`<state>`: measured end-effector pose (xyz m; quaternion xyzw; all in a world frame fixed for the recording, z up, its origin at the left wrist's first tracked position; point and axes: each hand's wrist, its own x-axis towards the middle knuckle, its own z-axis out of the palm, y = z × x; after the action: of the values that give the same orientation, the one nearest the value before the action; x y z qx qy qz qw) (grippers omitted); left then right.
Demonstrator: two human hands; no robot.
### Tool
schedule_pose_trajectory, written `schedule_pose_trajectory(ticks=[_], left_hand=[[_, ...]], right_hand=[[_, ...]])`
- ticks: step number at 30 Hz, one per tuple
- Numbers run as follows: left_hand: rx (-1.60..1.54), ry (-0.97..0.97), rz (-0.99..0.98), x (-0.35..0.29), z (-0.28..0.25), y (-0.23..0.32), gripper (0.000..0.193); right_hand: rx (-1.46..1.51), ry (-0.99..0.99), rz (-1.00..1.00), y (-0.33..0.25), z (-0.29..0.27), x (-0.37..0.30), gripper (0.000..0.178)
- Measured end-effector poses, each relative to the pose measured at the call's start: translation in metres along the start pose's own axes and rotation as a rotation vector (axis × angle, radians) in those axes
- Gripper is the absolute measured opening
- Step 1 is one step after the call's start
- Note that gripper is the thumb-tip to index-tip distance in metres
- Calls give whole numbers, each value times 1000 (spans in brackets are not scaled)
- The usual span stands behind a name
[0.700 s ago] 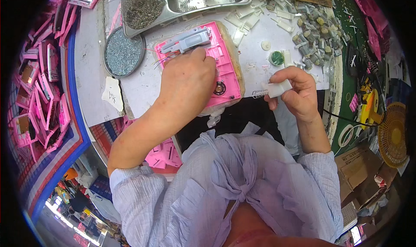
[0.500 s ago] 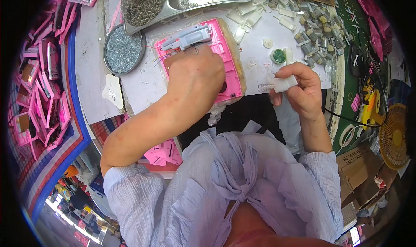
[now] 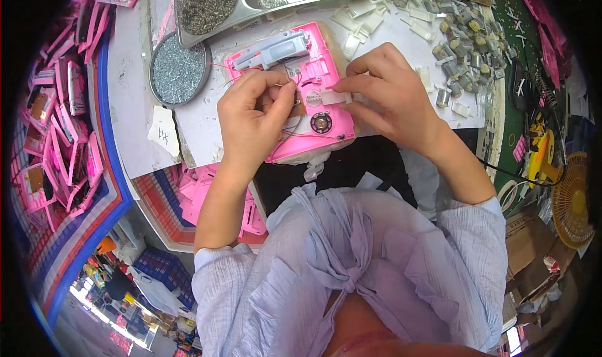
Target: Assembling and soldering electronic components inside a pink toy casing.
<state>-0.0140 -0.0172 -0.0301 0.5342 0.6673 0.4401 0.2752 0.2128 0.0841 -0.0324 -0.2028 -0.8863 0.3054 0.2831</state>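
Observation:
A pink plastic housing (image 3: pixel 301 145) lies on a wrapped pad at the table's front edge. It carries a grey-and-white plastic mechanism (image 3: pixel 273 48), a round black speaker (image 3: pixel 322 123) and thin loose wires. Over its middle, my right hand (image 3: pixel 396 97) pinches a small white plastic part (image 3: pixel 335 97). A clear coil spring (image 3: pixel 313 98) extends from that part toward the left. My left hand (image 3: pixel 254 119) is closed over the housing's left side, thumb and forefinger together near the wires. What those fingers hold, if anything, is hidden.
A round dish of small screws (image 3: pixel 180 68) stands left, below a metal tray (image 3: pixel 254 12) of small metal parts. White plastic pieces (image 3: pixel 359 25) and many small motors (image 3: pixel 467 50) are spread at the back right. Pink housings (image 3: pixel 59 137) fill a left-side bin.
My right hand has brought the white part and spring leftward over the housing. My left hand has drawn back from the grey mechanism toward the housing's left side, uncovering the speaker.

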Motion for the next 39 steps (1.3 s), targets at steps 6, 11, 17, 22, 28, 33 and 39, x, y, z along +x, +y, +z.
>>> schedule_pose_trajectory(ticks=[6,11,17,22,28,33,39], left_hand=[[54,-3,51,-1,1,0,5],[55,24,102,-4,5,-5,7],[90,-26,167,-4,6,-2,8],[332,-259,584,-2,-2,-2,16],[416,-416,658,-3,-20,-3,21],[295,-494,536,-2,-29,14,25],[-129,-385,86,-10,5,55,23]], right_hand=[[-48,-80,-204,-2,0,26,28],[210,-28,-95,25,21,9,35],[17,-86,-83,9,24,13,33],[29,-6,12,-6,6,-2,22],[-543,44,408,18,-92,-57,13],[-568,-232,663,-7,-89,-80,29],[-323,156,478,-4,-68,-61,34]])
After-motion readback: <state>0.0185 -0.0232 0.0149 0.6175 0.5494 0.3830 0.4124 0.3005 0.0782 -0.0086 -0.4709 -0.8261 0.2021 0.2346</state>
